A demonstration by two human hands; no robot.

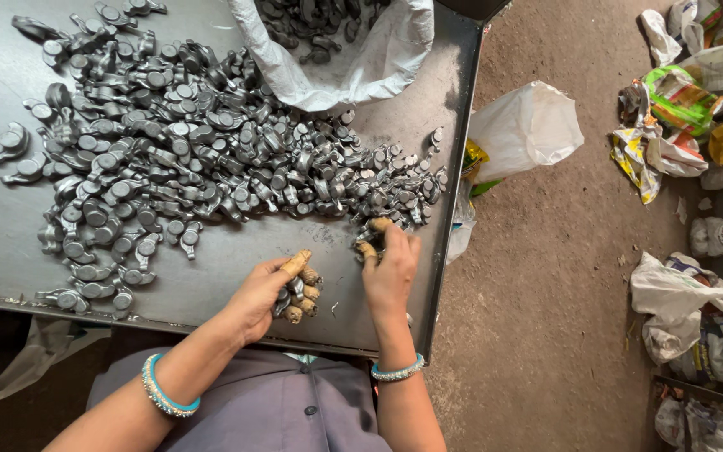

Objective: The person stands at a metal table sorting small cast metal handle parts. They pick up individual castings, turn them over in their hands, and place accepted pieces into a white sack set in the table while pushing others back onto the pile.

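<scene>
Head view: your metal table [211, 276] carries a wide heap of grey forged parts [211, 142], all one shape, with a round boss at one end and a curved arm; it spreads from the far left to the right rim. A white sack [361, 67] lies open at the far edge with more of the same parts inside. A second white bag [525, 125] sits on the dirt floor just off the right rim. Your left hand [265, 293] is clenched around a small stack of picked parts [296, 295], fingertips wrapped in tape. Your right hand [391, 268] reaches into the near edge of the heap, fingers closing on one piece [376, 238]; I can't tell if it's lifted yet. Looks like you're mid-sort, gathering. Next pick needs a clean single-piece pinch, since neighbours touch and overlap there.
</scene>
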